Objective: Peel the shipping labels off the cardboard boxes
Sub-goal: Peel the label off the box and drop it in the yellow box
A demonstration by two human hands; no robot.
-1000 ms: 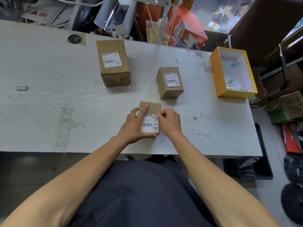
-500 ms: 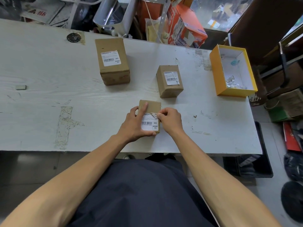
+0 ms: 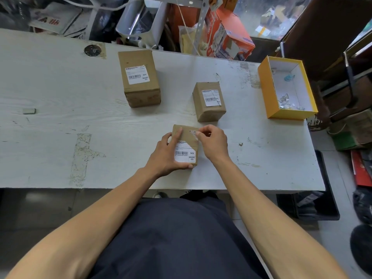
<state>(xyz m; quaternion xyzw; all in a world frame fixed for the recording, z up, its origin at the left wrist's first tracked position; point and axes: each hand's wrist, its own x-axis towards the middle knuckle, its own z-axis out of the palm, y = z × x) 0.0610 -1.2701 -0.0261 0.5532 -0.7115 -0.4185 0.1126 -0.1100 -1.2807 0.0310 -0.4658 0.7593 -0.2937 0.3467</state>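
A small cardboard box (image 3: 182, 131) sits near the table's front edge with a white shipping label (image 3: 184, 153) on top. My left hand (image 3: 167, 156) holds the box down from its left side, index finger laid along the top. My right hand (image 3: 213, 142) pinches a torn-off corner piece of the label (image 3: 193, 132), lifted toward the box's far right corner. Bare brown cardboard shows where that piece came away. A larger labelled box (image 3: 138, 77) and a medium labelled box (image 3: 209, 100) stand farther back.
A yellow tray-like box (image 3: 265, 91) with paper scraps inside stands at the right end of the white table (image 3: 60, 117). A small grey block (image 3: 29, 111) lies at the left. Clutter lines the far edge; the floor drops off to the right.
My right hand has torn the label's upper right corner free and pulled it up and away from me. The left hand keeps its hold on the box.
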